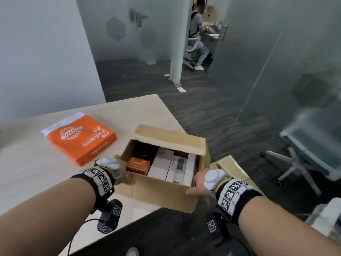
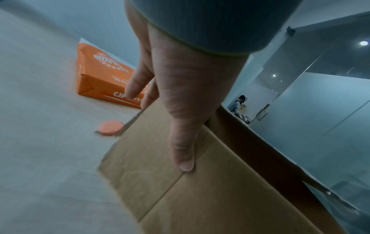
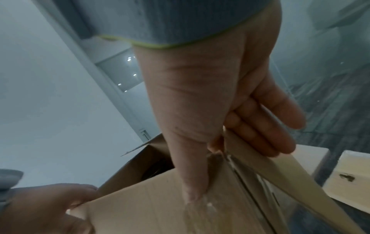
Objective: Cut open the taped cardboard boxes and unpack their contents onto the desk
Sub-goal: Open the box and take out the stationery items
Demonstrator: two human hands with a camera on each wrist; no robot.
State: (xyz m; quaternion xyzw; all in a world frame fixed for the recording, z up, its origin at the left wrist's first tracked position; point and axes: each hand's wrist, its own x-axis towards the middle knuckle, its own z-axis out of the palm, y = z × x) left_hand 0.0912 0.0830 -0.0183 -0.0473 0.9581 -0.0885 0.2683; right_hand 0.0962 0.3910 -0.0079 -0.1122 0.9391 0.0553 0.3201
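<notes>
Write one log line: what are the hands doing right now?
left hand: holds cardboard box left side | right hand: holds right corner | box: open, items inside | paper pack: on desk

Both forearms are reaching forward, wrists strapped with marker bands. The left hand (image 1: 123, 174) and right hand (image 1: 200, 183) are each gripping, thumbs toward the person.

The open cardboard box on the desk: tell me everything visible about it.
The cardboard box is plain brown corrugated card, flaps open, clear tape remnants along its edges. It sits upright at the desk corner, its near right part overhanging the edge. Inside: a small red box, white boxes and something dark at the back. The left hand and right hand hold its near corners, thumbs on the front wall.
</notes>
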